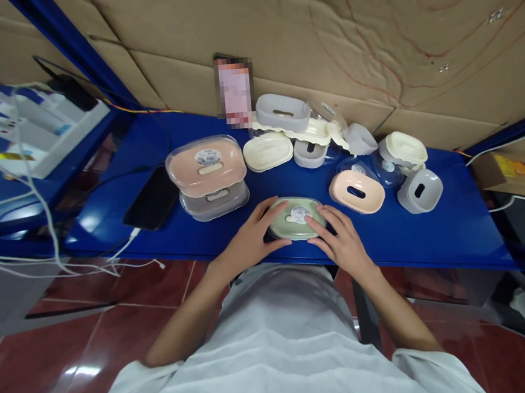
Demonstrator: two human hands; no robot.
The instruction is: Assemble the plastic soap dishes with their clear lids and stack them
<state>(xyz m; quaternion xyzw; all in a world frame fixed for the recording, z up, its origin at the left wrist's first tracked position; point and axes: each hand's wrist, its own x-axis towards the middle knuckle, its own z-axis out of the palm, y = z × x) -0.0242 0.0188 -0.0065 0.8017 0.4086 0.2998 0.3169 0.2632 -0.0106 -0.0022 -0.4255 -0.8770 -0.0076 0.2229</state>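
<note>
A small green oval box (285,226) with a clear cover and a round white label lies at the table's front edge. My left hand (254,236) holds its left end, thumb at the near side and fingers over the far side. At the opposite end, my right hand (344,237) grips it, with a fingertip touching the label. Just left of my hands, a larger pink box (182,166) under a clear cover sits stacked on a grey covered box (190,206). To the right is a peach oval piece (344,191) with a slot.
Behind are a grey slotted tray (264,108), a cream tray (268,152) and several cream and clear pieces. A grey slotted piece (430,184) stands at right. A black phone (151,196) with a white cable (125,243) lies at left. Cardboard (277,32) walls the blue table (465,229).
</note>
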